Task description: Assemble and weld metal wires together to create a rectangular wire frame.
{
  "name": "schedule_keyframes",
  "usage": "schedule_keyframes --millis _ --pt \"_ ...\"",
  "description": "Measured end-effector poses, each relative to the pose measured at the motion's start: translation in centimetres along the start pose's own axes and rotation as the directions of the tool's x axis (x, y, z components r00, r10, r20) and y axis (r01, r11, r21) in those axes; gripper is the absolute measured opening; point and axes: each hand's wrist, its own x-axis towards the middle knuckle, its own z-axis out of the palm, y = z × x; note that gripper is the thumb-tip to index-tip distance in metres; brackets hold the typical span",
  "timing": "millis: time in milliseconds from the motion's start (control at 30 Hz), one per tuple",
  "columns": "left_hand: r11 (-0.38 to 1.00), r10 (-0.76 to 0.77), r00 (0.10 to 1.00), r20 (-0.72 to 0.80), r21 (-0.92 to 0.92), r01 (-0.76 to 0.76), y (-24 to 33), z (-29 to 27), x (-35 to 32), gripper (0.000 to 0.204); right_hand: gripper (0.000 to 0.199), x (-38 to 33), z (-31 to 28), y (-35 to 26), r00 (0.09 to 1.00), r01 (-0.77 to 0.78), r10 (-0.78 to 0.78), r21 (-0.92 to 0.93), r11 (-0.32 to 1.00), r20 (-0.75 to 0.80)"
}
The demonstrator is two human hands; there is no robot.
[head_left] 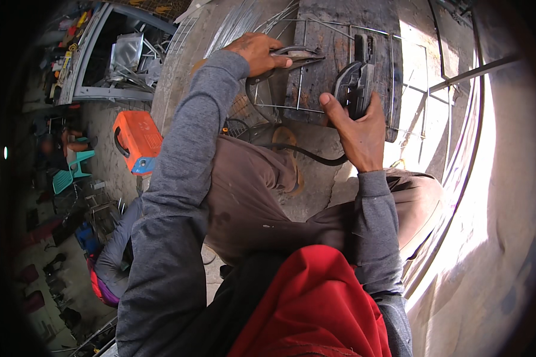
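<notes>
While hands [257, 50] grip tools, cable [307, 154] crosses knee.

- wire frame [339, 65] lies on the board [327, 53], ahead of the knees
- pliers [295, 56] on the board's left part, electrode holder [354, 83] to their right
- welding machine [138, 140] on the floor, far left

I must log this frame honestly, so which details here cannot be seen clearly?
Head view only:
- Tip of the dark welding electrode holder: hidden behind the right hand.
- Jaws of the grey metal pliers: too blurred to see whether they grip the thin wire frame.
- Left hand palm: turned away.
</notes>
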Motion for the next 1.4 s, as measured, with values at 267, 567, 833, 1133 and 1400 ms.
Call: schedule_keyframes --millis 267,567,833,1133,1400 --pt "1.0 0.008 1.0 -0.017 -0.002 -0.008 -0.2 0.2 0.1 0.071 0.079 0.0 0.1 0.1 1.0 0.003 -0.003 -0.032 0.999 -0.004" --pt "0.999 0.0 1.0 0.021 -0.043 0.001 0.1 -0.3 0.0 0.072 0.082 0.0 -0.1 0.0 1.0 -0.019 0.021 -0.105 0.994 0.012" --pt "1.0 0.026 1.0 -0.011 -0.014 -0.026 0.2 -0.5 -0.3 0.07 0.053 -0.2 0.6 0.4 0.994 0.088 -0.085 0.043 0.995 -0.072" --pt "0.999 -0.019 1.0 0.022 -0.031 0.02 0.3 -0.4 -0.2 0.061 0.09 -0.1 0.3 0.4 1.0 -0.018 0.018 0.013 1.0 -0.013" --pt "0.999 0.021 1.0 0.003 -0.033 -0.021 -0.2 0.1 0.0 0.069 0.072 -0.1 0.8 1.0 0.998 0.043 -0.043 -0.01 0.999 -0.042"
